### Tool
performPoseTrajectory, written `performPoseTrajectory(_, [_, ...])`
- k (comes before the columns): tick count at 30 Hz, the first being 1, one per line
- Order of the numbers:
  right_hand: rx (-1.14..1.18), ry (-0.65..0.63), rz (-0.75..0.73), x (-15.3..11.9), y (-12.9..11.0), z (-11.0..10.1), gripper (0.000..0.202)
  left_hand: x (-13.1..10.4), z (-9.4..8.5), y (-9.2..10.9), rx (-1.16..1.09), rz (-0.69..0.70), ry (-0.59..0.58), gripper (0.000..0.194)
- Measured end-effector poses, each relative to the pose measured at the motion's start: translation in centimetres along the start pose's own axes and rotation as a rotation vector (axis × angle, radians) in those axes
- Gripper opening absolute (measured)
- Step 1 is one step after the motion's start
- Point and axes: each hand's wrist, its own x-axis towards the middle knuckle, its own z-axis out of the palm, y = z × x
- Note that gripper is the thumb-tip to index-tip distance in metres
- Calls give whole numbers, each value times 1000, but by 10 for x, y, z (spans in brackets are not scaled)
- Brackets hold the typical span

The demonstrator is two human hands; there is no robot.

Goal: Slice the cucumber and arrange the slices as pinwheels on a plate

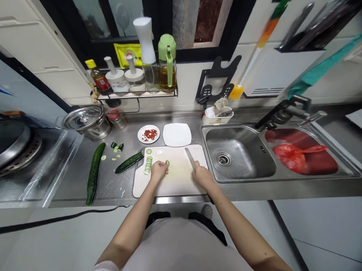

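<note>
A white cutting board lies on the steel counter. Over its middle, my left hand is closed, with a small cucumber slice at its fingertips. My right hand grips the handle of a knife, whose blade points away from me above the right part of the board. Several pale green cucumber slices form a row at the board's upper left. A cut cucumber rests on the counter with one end at the board's left edge, and a longer whole cucumber lies further left.
Behind the board are a plate of chopped red pieces and a white square plate. Cucumber scraps and a lidded steel pot are at left. The sink is right, with a red bag in its second basin.
</note>
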Motion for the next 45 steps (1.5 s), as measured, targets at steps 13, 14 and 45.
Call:
performPoseTrajectory(13, [-44,13,-54,-5,2,-7,37,-16,-20,-5,668,435,66,35])
performPoseTrajectory(14, [-54,10,-65,-8,1,-9,36,-16,-18,-5,667,430,71,32])
performPoseTrajectory(45, [-254,-36,-340,-46,-23,12,34,-10,-7,-5,453,245,146,26])
